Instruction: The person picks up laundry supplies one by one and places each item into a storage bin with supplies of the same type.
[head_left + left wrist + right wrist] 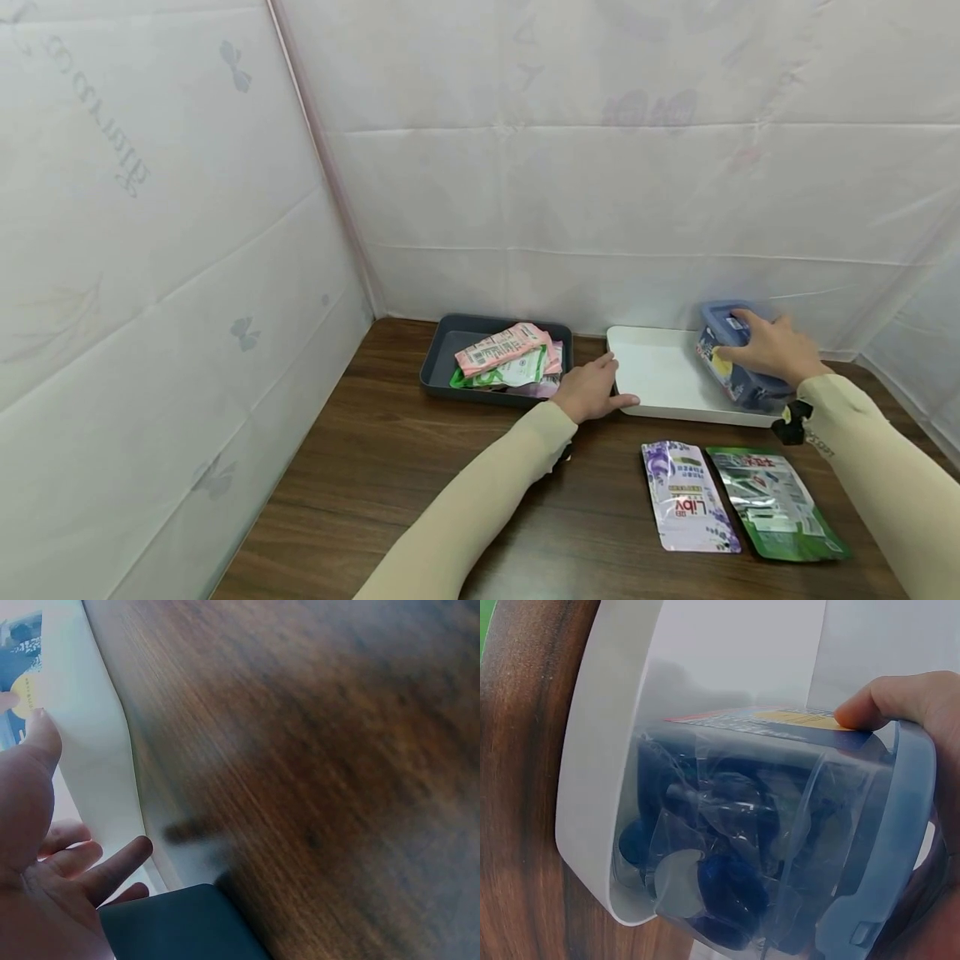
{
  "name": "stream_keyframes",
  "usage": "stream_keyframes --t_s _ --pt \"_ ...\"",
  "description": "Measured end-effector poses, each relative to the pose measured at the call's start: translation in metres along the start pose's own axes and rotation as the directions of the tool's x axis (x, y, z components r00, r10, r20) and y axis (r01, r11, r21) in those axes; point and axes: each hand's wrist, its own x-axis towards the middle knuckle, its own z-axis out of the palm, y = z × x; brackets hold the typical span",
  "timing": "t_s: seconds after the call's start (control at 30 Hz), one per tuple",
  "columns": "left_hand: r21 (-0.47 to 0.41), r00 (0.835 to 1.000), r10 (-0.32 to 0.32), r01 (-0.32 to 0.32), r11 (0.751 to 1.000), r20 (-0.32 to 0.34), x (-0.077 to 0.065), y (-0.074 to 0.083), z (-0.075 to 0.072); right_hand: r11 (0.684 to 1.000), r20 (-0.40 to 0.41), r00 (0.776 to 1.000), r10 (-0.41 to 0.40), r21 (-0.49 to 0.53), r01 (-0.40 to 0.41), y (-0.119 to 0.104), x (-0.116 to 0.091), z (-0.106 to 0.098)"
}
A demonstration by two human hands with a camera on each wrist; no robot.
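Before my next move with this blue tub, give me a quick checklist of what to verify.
1. Right hand gripping the blue tub: ok.
2. Lid on the tub: ok.
3. Tub flat on the white tray: cannot tell.
4. Left hand at that tray's left end: ok.
5. Purple pouch and green pouch off the tray: ok, both on the table.
6. Piled packets inside the dark tray: ok.
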Motion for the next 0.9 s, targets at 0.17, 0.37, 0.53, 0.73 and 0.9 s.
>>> stream_keyframes --t_s 0.17,0.37,0.53,0.73,0.9 --pt "0.004 1.000 0.001 -0.001 1.000 -0.004 0.0009 -0.0004 0.0006 1.000 0.021 1.000 0.017 0.005 -0.017 0.0008 0.0009 0.0026" --pt "0.010 1.000 0.002 -0.002 1.000 -0.017 0.0022 -0.0011 0.0024 1.000 0.028 1.000 0.003 0.009 -0.003 0.0022 0.0009 0.0045" --pt "0.015 1.000 0.007 -0.006 1.000 -0.023 0.0015 -0.0006 0.0035 1.000 0.058 0.998 -0.003 0.023 0.002 0.0060 -0.0008 0.0076" --pt "0.004 1.000 0.011 -0.011 1.000 -0.023 0.0014 -0.0016 0.0024 0.999 0.082 0.996 0.023 0.037 -0.026 0.0090 -0.0004 0.0100" --pt "0.004 1.000 0.007 -0.007 1.000 -0.027 0.0010 -0.0017 0.0013 0.998 0.085 0.995 0.048 0.031 -0.051 0.0067 -0.0005 0.0097"
